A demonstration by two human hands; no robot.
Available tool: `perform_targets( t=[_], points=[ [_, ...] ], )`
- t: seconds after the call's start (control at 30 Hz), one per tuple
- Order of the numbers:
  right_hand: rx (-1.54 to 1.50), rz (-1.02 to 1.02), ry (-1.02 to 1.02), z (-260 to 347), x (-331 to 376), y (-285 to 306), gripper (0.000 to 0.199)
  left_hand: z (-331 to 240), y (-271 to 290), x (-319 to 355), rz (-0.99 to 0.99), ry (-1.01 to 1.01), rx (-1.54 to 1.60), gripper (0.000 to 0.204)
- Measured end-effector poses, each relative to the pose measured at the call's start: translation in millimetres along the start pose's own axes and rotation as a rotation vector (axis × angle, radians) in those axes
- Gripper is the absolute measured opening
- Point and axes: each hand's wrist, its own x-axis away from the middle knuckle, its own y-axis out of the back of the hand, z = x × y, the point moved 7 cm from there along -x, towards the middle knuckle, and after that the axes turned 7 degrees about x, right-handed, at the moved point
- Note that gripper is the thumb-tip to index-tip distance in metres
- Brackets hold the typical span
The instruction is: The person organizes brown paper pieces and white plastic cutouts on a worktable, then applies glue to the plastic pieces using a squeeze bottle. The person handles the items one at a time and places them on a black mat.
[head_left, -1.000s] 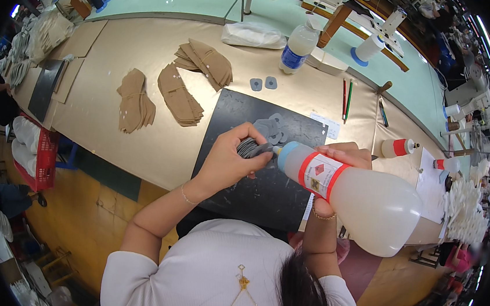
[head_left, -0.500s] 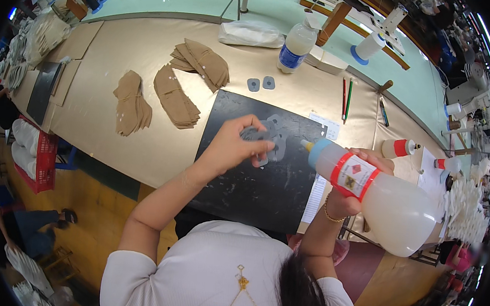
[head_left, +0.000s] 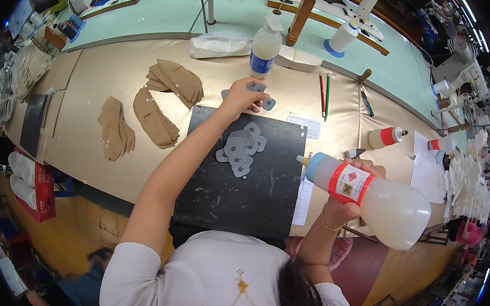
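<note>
My left hand (head_left: 244, 99) reaches past the far edge of the black board (head_left: 206, 202), its fingers closed on small grey rounded pieces with holes. One held grey piece (head_left: 256, 87) shows at the fingertips, another (head_left: 269, 104) beside them; how many are held is hidden. Left of the hand, a further grey piece (head_left: 224, 93) is partly covered. A loose pile of such pieces (head_left: 242, 147) lies on the board. My right hand (head_left: 354, 189) grips a large squeeze bottle (head_left: 394, 210) of whitish liquid, tilted sideways, its nozzle pointing left over the board's right edge.
Brown cut-piece stacks (head_left: 155, 119) lie to the left. Beyond my left hand stands a capped bottle (head_left: 265, 50) with a blue label. Pencils (head_left: 324, 96), a small red-banded bottle (head_left: 387, 137) and paper (head_left: 429, 163) are on the right. A thread cone (head_left: 343, 38) stands farther back.
My left hand has moved from the pile on the board to beyond its far edge, carrying grey pieces, which uncovers the pile. The view has shifted; my right hand still holds the squeeze bottle.
</note>
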Motion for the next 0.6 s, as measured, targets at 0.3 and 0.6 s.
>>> perform_targets(
  t=[0.3, 0.6],
  points=[
    [-0.117, 0.042, -0.040, -1.5, 4.9, -30.7, 0.090, -0.8, -5.4, 116.0, 0.262, 0.179, 0.416, 0.032],
    [-0.070, 0.167, 0.060, 11.4, 11.2, -38.7, 0.089, -7.5, -18.2, 164.5, 0.217, -0.009, 0.071, 0.022]
  ],
)
